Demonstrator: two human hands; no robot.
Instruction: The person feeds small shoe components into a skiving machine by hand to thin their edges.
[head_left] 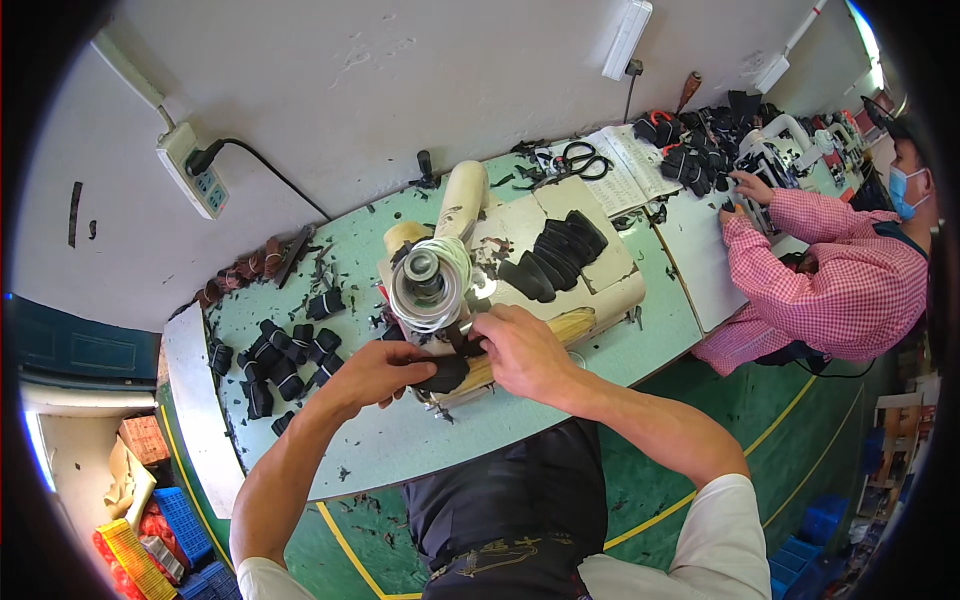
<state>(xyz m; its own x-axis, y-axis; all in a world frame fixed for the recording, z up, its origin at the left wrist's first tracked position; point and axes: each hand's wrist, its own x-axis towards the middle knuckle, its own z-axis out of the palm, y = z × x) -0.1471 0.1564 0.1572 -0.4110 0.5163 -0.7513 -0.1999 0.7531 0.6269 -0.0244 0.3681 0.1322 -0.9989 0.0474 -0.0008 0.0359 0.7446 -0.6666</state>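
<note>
Head view shows both hands pinched together on a small black fabric piece at the front of the cream sewing machine on the green bench: the left hand grips its near edge, and the right hand presses it from above beside the machine's round wheel. It looks light, limp and easily creased, so I judge the edges the best hold. More black pieces lie scattered to the left.
</note>
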